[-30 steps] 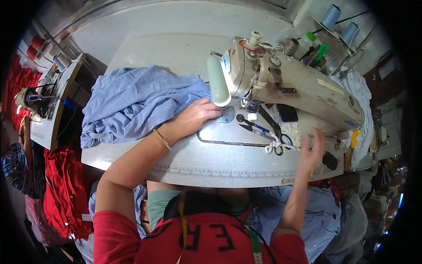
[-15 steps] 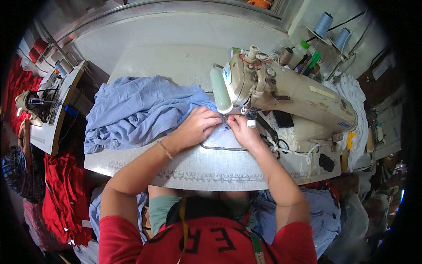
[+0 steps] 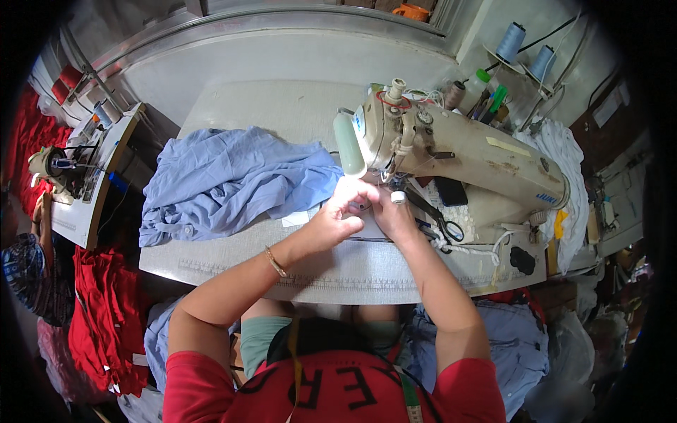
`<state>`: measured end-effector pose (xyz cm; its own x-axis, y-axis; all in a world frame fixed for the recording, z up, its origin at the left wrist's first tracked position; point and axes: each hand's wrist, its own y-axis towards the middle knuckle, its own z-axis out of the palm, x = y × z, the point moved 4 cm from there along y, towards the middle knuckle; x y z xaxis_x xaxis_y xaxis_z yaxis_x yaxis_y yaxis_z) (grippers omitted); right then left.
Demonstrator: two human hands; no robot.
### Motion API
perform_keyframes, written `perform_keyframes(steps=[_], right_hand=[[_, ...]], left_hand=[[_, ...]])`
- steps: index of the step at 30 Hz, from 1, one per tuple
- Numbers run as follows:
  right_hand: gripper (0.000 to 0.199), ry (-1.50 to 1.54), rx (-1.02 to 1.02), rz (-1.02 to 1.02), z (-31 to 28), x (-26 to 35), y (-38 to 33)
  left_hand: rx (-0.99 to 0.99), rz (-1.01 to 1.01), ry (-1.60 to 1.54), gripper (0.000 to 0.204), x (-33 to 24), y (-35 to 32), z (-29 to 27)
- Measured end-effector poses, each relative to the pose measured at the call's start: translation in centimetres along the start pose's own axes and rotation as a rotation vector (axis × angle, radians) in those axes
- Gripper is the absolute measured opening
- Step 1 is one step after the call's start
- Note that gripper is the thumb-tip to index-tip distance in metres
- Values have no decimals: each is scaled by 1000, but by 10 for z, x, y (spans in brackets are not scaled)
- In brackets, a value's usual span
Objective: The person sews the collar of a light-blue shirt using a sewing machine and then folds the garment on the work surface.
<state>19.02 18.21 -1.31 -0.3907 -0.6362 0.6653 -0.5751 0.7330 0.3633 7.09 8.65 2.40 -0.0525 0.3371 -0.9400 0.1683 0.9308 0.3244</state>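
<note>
A: Where are the two hands?

B: Close together at the needle end of the sewing machine (image 3: 458,144), whose body stretches toward two o'clock. The left hand (image 3: 337,215) has its thumb apart from its bent fingers; the right hand (image 3: 395,217) is just beside it.

A: Is either grip closed on something?

B: I can't tell for either grip; the fingers hide what may be between them.

A: And the blue cloth (image 3: 236,187)?

B: Rumpled on the desk (image 3: 233,266), at nine o'clock from the hands, one end near the left.

A: Anything else?

B: Scissors (image 3: 452,230) between three and four o'clock, white cord (image 3: 479,248) toward four, and two blue thread spools (image 3: 510,42) farther off, past one.
</note>
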Motion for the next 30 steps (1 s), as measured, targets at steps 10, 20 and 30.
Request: perform_keyframes(steps=[10,20,30], right_hand=[[14,-627,-163,-183,-44,0,1],[13,-461,-145,5,-108,9,-36],[16,-371,-611,235,-207,-44,-112]], left_hand=[[-4,101,866,23,9,-11,-37],[153,236,1007,28,28,0,-33],[111,313,968,27,42,3,-36]])
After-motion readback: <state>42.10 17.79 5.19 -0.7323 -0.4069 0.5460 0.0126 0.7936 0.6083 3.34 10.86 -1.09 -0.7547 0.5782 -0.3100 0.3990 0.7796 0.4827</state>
